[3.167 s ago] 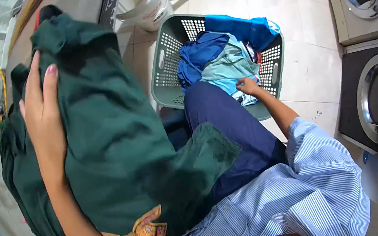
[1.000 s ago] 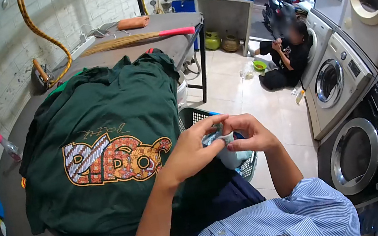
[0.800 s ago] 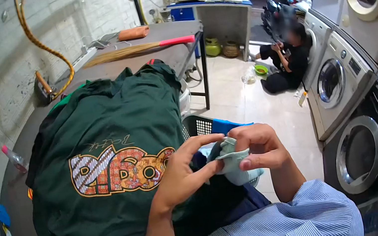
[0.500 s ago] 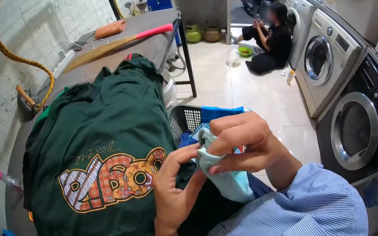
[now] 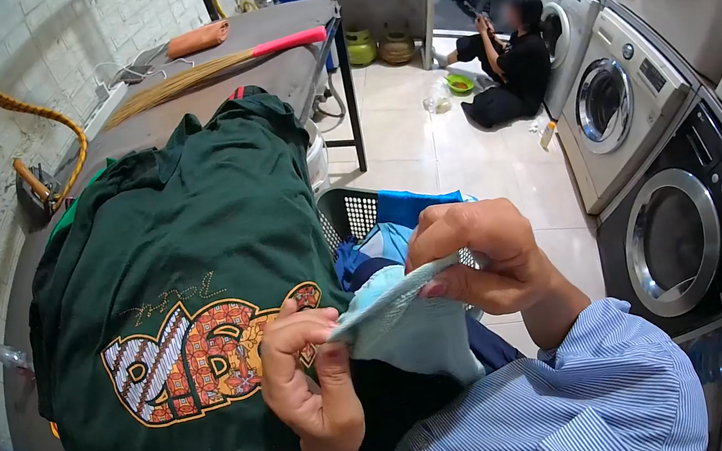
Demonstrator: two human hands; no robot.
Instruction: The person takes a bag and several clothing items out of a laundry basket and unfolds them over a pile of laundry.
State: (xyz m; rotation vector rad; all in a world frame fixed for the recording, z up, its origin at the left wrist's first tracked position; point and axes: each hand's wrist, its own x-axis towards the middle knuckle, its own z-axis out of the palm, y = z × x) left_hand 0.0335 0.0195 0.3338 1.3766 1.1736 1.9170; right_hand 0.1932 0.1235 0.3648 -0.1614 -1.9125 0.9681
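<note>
A small pale mint cloth item (image 5: 414, 332) is stretched by its top edge between my two hands. My left hand (image 5: 311, 379) pinches one end of that edge between thumb and fingers. At the other end, my right hand (image 5: 483, 257) grips the edge between thumb and bent fingers. The rest of the item hangs below, over my lap. To the left, a dark green shirt (image 5: 178, 229) with a patterned print lies spread on the grey table. Behind my hands stands a green laundry basket (image 5: 347, 213) with blue cloth (image 5: 411, 205) in it.
A broom (image 5: 199, 75) and an orange bundle (image 5: 199, 39) lie on the table (image 5: 273, 28), whose metal leg stands beside the basket. A person (image 5: 510, 59) sits on the floor by the washing machines (image 5: 605, 100). A plastic bottle (image 5: 7, 354) is at left.
The dark green shirt, earlier lifted by my left hand, now lies on the table. My right hand has left the basket. The mint item, bunched a moment ago, is stretched wider as my hands part.
</note>
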